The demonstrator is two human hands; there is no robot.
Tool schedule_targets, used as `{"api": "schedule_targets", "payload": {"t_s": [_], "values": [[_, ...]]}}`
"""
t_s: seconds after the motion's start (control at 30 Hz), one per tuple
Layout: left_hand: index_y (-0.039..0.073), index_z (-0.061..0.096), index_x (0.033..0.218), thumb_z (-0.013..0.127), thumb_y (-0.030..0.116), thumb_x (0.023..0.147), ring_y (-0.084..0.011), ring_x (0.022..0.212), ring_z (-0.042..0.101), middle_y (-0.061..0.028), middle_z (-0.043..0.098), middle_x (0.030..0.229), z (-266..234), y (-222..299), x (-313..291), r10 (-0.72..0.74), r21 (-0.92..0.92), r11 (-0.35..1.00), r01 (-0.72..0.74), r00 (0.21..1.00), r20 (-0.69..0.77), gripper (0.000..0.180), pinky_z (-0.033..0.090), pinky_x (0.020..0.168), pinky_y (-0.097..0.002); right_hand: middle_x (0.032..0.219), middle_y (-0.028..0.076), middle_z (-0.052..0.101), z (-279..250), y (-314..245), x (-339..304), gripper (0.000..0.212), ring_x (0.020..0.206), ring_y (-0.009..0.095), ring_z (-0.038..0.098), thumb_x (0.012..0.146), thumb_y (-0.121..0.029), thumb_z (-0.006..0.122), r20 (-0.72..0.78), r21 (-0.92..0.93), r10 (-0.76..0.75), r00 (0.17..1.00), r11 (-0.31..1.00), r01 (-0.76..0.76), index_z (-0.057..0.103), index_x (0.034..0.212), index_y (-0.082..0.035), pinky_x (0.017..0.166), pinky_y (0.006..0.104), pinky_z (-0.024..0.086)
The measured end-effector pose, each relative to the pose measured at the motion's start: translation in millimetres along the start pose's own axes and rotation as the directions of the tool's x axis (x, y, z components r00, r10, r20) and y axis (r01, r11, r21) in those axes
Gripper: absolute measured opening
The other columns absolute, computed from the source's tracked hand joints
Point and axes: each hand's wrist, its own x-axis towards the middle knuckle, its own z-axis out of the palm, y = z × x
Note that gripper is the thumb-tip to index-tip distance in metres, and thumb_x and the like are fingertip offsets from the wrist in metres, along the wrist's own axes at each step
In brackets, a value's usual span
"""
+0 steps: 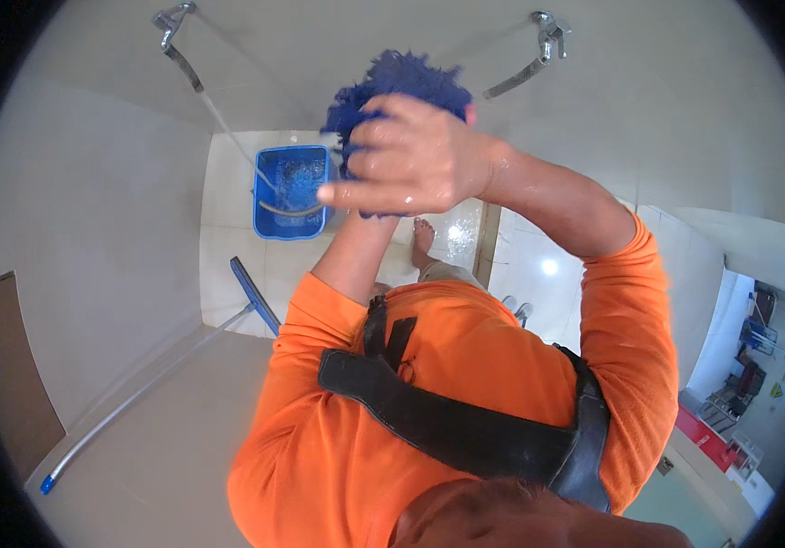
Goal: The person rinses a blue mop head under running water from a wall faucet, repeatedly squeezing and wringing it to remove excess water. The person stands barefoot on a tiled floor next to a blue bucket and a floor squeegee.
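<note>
Above the bucket [290, 192], shaggy blue mop head [401, 78]

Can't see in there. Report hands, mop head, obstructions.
Right hand grip shut on mop head. Left hand hidden behind it. Bucket below, tap running into it. Nothing in the way.

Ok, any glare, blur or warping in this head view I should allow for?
Head view: bright glare spots on the wet floor tiles; wall edges bow toward the rim; black vignette all round; the right hand and blue mop head look slightly soft; the bucket reads clearly.
</note>
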Motion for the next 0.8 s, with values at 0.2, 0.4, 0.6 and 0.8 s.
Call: {"api": "schedule_targets", "payload": {"t_s": [0.2, 0.4, 0.6, 0.8], "values": [[0.01, 0.048, 0.143, 0.042, 0.069, 0.09, -0.0307, 0.128, 0.055, -0.014, 0.056, 0.14, 6, 6, -1, 0.1, -0.029, 0.995, -0.098, 0.993, 0.064, 0.08, 0.042, 0.111, -0.0487, 0.113, 0.013, 0.068, -46, -23, 3, 0.033, 0.105, 0.034, 0.066, 0.068, -0.011, 0.084, -0.46, 0.138, 0.451, 0.765, 0.888, -0.439, 0.069, 0.097, -0.01, 0.094, 0.0454, 0.051], [-0.003, 0.041, 0.147, 0.062, 0.041, 0.082, -0.0321, 0.129, 0.055, -0.0172, 0.052, 0.145, 32, 19, -6, 0.114, 0.362, 0.904, -0.226, 0.945, 0.306, 0.081, 0.042, 0.113, -0.0445, 0.112, 0.019, 0.065, -53, -47, -40, 0.033, 0.114, 0.031, 0.062, 0.08, -0.012, 0.074, -0.362, 0.872, 0.932, -0.021, 0.331, -0.361, 0.052, 0.104, -0.009, 0.101, 0.0455, 0.049], [0.006, 0.058, 0.137, 0.07, 0.039, 0.088, -0.0285, 0.129, 0.053, -0.0123, 0.057, 0.141, 35, -6, -21, 0.003, 0.983, 0.099, -0.153, 0.988, 0.154, 0.061, 0.042, 0.108, -0.0424, 0.099, 0.009, 0.069, -34, -41, -135, 0.026, 0.087, 0.022, 0.067, 0.089, -0.022, 0.068, 0.335, 0.923, 0.81, -0.482, -0.386, -0.006, 0.063, 0.11, -0.008, 0.077, 0.0345, 0.057], [0.007, 0.054, 0.139, 0.068, 0.023, 0.09, -0.0256, 0.13, 0.051, -0.01, 0.058, 0.139, -10, -54, -24, -0.432, 0.847, -0.148, -0.511, 0.804, 0.409, 0.053, 0.036, 0.113, -0.04, 0.087, 0.002, 0.066, -14, -41, -188, 0.018, 0.081, 0.014, 0.063, 0.086, -0.022, 0.072, 0.7, 0.509, 0.649, -0.299, -0.747, -0.428, 0.068, 0.095, -0.008, 0.073, 0.0285, 0.049]]}}
